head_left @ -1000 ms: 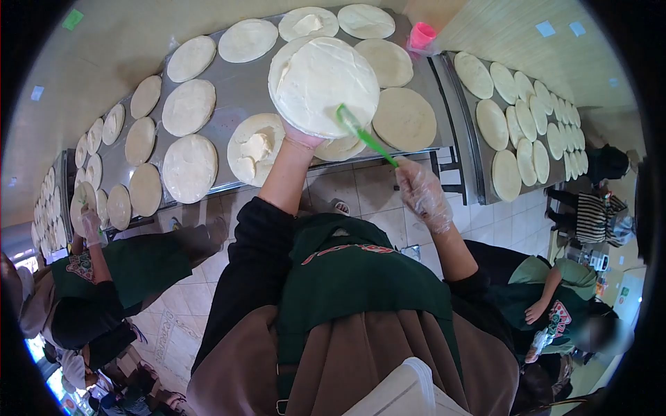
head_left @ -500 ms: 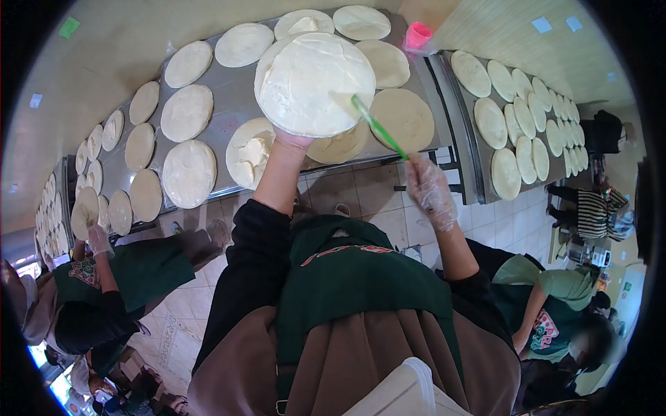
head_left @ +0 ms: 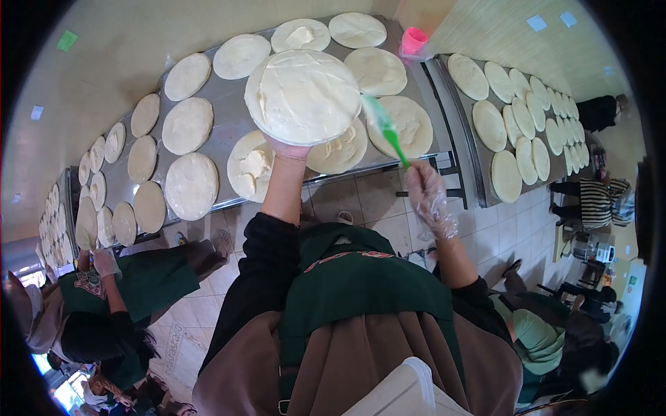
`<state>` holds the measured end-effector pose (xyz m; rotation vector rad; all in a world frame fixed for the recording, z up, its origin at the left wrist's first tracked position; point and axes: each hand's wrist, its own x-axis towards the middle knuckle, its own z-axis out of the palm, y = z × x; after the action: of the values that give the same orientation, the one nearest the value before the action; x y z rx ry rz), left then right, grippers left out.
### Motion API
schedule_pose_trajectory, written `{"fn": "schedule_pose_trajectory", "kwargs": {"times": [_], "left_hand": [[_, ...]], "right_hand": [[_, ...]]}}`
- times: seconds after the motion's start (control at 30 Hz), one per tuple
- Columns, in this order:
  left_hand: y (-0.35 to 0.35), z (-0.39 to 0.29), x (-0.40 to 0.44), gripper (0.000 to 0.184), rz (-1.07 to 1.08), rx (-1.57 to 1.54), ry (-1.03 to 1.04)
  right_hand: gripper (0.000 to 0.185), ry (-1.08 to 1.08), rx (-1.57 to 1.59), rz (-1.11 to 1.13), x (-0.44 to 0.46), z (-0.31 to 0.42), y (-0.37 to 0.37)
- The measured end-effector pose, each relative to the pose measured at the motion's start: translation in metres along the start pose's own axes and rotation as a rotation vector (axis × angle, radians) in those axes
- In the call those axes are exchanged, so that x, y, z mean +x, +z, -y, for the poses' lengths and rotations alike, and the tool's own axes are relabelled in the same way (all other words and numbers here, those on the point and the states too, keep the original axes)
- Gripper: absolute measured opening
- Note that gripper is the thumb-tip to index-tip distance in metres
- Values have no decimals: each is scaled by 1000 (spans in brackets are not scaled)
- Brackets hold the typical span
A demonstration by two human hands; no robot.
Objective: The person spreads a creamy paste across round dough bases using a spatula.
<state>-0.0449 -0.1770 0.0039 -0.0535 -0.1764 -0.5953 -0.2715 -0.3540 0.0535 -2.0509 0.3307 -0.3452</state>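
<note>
My left hand (head_left: 290,148) holds up a round flatbread base (head_left: 302,97) from below, above the metal table. White creamy spread covers its upper face, and most of my fingers are hidden beneath it. In my right hand (head_left: 428,197), covered by a clear plastic glove, is a green spatula (head_left: 392,137). Its pale blade points up, just past the right edge of the raised base. Under and beside that base lie other rounds on the table; one at the near edge (head_left: 250,166) carries a thick lump of spread, and the one to the right (head_left: 400,128) looks thinly coated.
More rounds cover the metal table (head_left: 229,114) leftward and a second table (head_left: 452,104) on the right. A pink cup (head_left: 414,40) stands at the back corner. A co-worker in a green apron (head_left: 163,274) handles rounds at left; other people are at right.
The raised base has shifted slightly left and down. My spatula has come off its surface to the right and turned more upright. The co-worker at right has bent or turned away.
</note>
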Motion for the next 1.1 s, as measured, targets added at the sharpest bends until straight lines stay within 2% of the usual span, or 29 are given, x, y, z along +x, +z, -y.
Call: {"fn": "schedule_pose_trajectory", "kwargs": {"times": [0.07,0.3,0.4,0.7,0.9,1.1], "left_hand": [[-13,-4,0,59,50,-46,-13],[-24,-5,4,57,158,-117,-49],[-31,-6,11,66,145,-226,-29],[-44,2,11,67,87,-183,-53],[-46,4,11,67,57,-143,-56],[-46,13,7,68,15,-107,-64]], "right_hand": [[8,-28,-207,-137,11,4,-8],[8,-29,-294,-27,22,8,-14],[7,-49,-306,-23,12,9,-7],[9,-18,-294,131,-15,35,2],[9,52,-226,-39,5,29,-16],[10,-31,-299,-157,45,37,-12]]}}
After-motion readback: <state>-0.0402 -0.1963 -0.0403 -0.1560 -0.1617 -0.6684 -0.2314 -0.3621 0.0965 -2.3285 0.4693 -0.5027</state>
